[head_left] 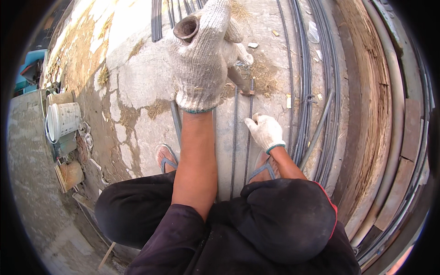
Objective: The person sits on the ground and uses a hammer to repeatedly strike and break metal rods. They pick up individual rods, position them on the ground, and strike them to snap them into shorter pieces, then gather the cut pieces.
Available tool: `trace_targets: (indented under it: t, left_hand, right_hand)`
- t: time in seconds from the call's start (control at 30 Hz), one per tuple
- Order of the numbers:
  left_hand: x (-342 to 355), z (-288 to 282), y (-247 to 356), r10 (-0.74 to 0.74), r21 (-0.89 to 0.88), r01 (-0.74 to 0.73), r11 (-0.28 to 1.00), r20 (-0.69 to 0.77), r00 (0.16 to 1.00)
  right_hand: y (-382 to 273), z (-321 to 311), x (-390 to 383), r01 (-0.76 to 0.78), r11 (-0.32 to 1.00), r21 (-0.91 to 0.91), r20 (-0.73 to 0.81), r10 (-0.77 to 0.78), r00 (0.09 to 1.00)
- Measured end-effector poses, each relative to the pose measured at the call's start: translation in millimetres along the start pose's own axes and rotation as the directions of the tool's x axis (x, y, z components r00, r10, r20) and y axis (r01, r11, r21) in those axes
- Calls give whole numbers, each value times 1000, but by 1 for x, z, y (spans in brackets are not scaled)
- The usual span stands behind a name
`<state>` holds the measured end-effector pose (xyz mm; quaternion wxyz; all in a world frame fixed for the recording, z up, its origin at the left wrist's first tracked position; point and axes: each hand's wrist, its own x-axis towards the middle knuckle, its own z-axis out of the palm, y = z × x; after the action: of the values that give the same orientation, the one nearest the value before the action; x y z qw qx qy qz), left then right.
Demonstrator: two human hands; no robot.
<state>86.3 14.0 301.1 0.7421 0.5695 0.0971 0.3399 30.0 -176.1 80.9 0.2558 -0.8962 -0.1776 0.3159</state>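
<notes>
My left hand (199, 59), in a white knitted work glove, is raised in front of me and wrapped round a rusty metal pipe (186, 30). The pipe's hollow end pokes out beside the thumb; its lower part (239, 80) slants down to the concrete. That lower end meets a thin ribbed steel rod (250, 110) running back toward me between my feet. Low over the floor, my right hand (266, 132), also gloved, has its thumb and fingers curled at this rod. A second steel rod (234, 142) lies alongside. The glove hides part of the pipe.
Bundles of steel rods (300, 91) lie to the right, beside a long wooden beam (366, 82) and metal pipes. A short grey bar (317, 128) rests near the bundle. White buckets (64, 120) stand at left. Straw and chips litter the cracked concrete (142, 87).
</notes>
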Motion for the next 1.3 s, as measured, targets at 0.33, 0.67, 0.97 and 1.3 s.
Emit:
trace_targets:
  t: [0.33,0.67,0.97,1.3]
  left_hand:
    - [1,-24,7,18,-158,-8,987,61,998]
    - [-5,-19,4,30,-51,-32,998,-26,999]
    - [2,20,-4,52,195,-51,980,0,999]
    - [11,33,-13,65,196,-67,978,19,998]
  right_hand:
    - [14,10,11,-351,501,791,299,184,936]
    - [2,31,10,-121,905,407,-45,153,987]
    - [-8,34,4,-76,986,151,-171,101,980]
    - [-1,38,7,-64,976,210,-188,104,977]
